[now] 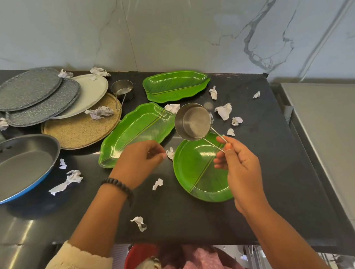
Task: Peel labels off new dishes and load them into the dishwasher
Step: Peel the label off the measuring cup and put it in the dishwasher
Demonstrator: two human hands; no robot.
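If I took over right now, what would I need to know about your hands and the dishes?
Right hand: grip pinching the wire handle of a small steel measuring cup, held above the round green leaf-pattern plate.
Left hand: fingers curled, pinching a crumpled white label scrap.
Two long green leaf-shaped trays, a second steel cup and stacked round speckled plates sit on the black counter.
Done: many peeled scraps lie around.
Left: nothing appears loaded; no dishwasher is visible.

A cream openwork knit sleeve (76, 267) and dark beaded bracelet (118, 184) dress the left arm.
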